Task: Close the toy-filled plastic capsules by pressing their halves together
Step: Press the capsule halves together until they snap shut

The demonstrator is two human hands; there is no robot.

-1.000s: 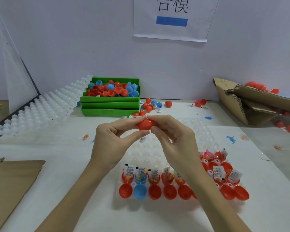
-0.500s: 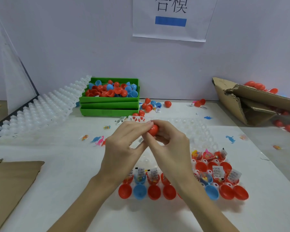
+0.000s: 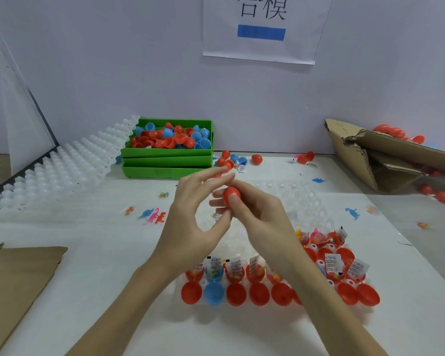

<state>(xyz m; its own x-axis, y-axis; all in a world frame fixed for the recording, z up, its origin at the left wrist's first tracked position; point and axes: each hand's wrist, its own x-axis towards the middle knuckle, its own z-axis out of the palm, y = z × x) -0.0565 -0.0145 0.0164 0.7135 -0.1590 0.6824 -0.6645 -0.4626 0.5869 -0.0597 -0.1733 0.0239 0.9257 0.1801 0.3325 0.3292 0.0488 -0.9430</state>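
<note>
Item in hand: we record one red capsule (image 3: 232, 196), its halves together, held above the tabletop (image 3: 88, 253) over the clear plastic tray (image 3: 293, 194). The right hand (image 3: 257, 214) has it in its grip, thumb laid across the near face and fingers curled round the far side, so that the capsule sits at the fingertips rather than in the palm. The left hand (image 3: 193, 214) is released: its fingers are straight and spread, the tips just beside the capsule's upper left; we cannot tell whether they touch it. Below the wrists, at the tray's near edge, we list a row of open capsule halves (image 3: 235, 294), mostly red and one blue, with filled halves behind them carrying small toy packets (image 3: 237, 268) that stand upright. More filled red halves sit at the tray's right corner. Further stock: a stack of green bins (image 3: 165, 163) at the back holding loose red and blue shells, a white moulded tray (image 3: 62, 170) leaning at left, a torn cardboard box (image 3: 383, 160) at right, flat cardboard (image 3: 13, 283) at near left, small plastic dinosaurs (image 3: 154, 215) scattered on the tabletop, and a paper sign (image 3: 262, 29) on the wall.
</note>
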